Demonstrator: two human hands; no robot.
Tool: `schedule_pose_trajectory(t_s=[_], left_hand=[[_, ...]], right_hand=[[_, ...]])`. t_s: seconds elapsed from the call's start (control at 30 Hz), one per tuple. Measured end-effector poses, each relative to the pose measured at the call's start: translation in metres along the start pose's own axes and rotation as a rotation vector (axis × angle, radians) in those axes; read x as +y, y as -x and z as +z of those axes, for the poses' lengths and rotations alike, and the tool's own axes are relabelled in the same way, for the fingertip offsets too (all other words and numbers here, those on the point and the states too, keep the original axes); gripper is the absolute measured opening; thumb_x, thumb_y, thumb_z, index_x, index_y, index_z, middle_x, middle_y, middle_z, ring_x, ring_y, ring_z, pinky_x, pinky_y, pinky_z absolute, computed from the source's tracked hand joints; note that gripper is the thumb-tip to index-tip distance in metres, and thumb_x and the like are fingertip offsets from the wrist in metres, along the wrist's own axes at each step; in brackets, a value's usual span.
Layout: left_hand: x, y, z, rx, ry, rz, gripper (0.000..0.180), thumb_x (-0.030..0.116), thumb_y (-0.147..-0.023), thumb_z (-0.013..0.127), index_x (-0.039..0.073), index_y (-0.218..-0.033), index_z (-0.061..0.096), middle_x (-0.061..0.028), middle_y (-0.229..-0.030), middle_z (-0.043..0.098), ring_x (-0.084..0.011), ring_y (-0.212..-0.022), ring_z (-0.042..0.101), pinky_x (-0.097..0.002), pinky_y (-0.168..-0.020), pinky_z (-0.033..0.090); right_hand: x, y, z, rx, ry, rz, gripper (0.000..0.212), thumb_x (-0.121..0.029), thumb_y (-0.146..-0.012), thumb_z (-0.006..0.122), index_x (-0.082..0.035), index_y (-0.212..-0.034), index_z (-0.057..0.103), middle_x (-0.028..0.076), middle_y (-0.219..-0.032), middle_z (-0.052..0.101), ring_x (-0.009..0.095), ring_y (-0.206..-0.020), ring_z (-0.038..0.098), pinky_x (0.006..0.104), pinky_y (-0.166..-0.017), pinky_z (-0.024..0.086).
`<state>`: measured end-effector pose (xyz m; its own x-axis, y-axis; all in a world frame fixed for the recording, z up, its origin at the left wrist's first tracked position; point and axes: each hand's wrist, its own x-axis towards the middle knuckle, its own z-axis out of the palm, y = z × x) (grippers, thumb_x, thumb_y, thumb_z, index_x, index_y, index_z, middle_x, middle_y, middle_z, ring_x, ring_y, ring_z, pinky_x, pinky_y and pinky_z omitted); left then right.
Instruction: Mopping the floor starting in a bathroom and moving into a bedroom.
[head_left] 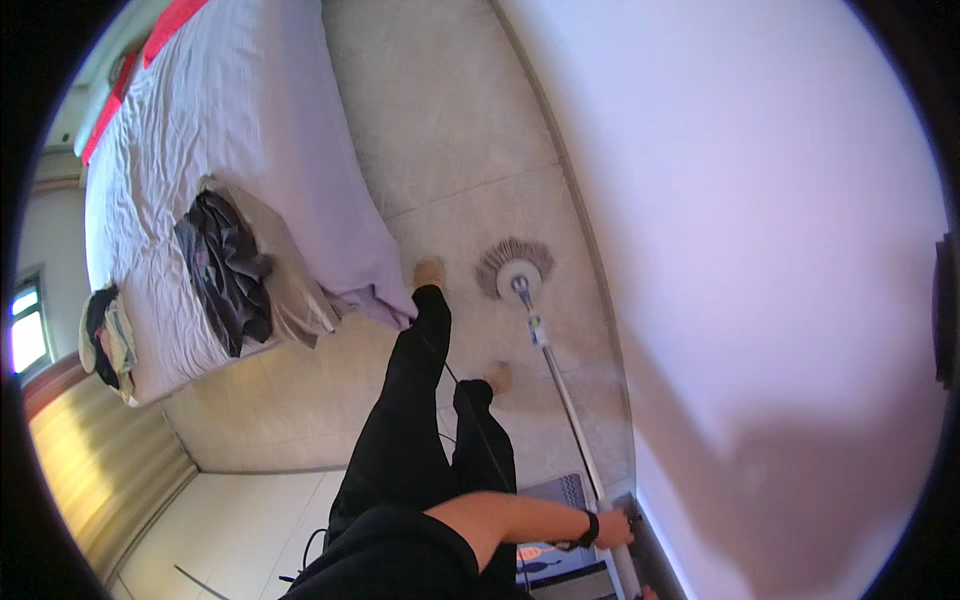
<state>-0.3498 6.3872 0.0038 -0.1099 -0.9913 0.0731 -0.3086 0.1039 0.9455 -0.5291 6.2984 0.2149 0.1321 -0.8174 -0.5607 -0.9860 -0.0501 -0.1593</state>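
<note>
1. Looking down in the head view, we see a blue-and-white collar [537, 331] on the mop [567, 402]; any marks on it are too small for us to read.
2. Our left hand [614, 529], with a dark band [592, 528] at its wrist, is closed around the upper part of the mop's pale pole.
3. Only a sliver of our right hand [649, 592] shows at the lower edge, just beside the pole; we cannot tell how far its fingers are closed.
4. The mop slants from our hands to a round white disc [517, 281], whose greyish strands [514, 250] fan out on the tiled floor [450, 130], right of our bare feet [428, 273] and near the white wall [780, 200].
</note>
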Motion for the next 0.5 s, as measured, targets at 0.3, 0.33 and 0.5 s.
schedule_pose_trajectory(t_s=[0.3,0.33,0.5], left_hand=[[0.034,0.038,0.004,-0.058,0.176,-0.196,0.013,0.018,-0.070,0.061,0.012,-0.079,0.068,-0.0087,-0.080,0.065,-0.0270,-0.081,0.062,-0.0433,-0.074,0.042],[0.025,0.048,-0.013,-0.081,0.148,-0.186,0.014,0.018,-0.070,0.060,0.012,-0.080,0.068,-0.0084,-0.081,0.066,-0.0268,-0.081,0.062,-0.0435,-0.074,0.042],[-0.079,0.112,-0.103,0.056,0.074,-0.329,0.008,0.018,-0.066,0.060,0.017,-0.070,0.067,-0.0066,-0.073,0.065,-0.0241,-0.076,0.062,-0.0422,-0.068,0.040]], right_hand=[[-0.025,0.090,0.022,-0.003,0.262,0.264,0.030,-0.026,-0.083,0.058,-0.002,-0.100,0.058,0.004,-0.079,0.052,0.015,-0.066,0.047,0.0321,-0.052,0.039],[-0.035,0.088,0.030,-0.020,0.264,0.234,0.031,-0.026,-0.082,0.058,-0.001,-0.100,0.058,0.005,-0.080,0.053,0.016,-0.068,0.048,0.0327,-0.053,0.040],[-0.099,0.015,0.114,-0.157,0.556,-0.547,0.036,-0.028,-0.080,0.060,0.001,-0.101,0.057,0.007,-0.084,0.054,0.018,-0.074,0.052,0.0357,-0.058,0.044]])
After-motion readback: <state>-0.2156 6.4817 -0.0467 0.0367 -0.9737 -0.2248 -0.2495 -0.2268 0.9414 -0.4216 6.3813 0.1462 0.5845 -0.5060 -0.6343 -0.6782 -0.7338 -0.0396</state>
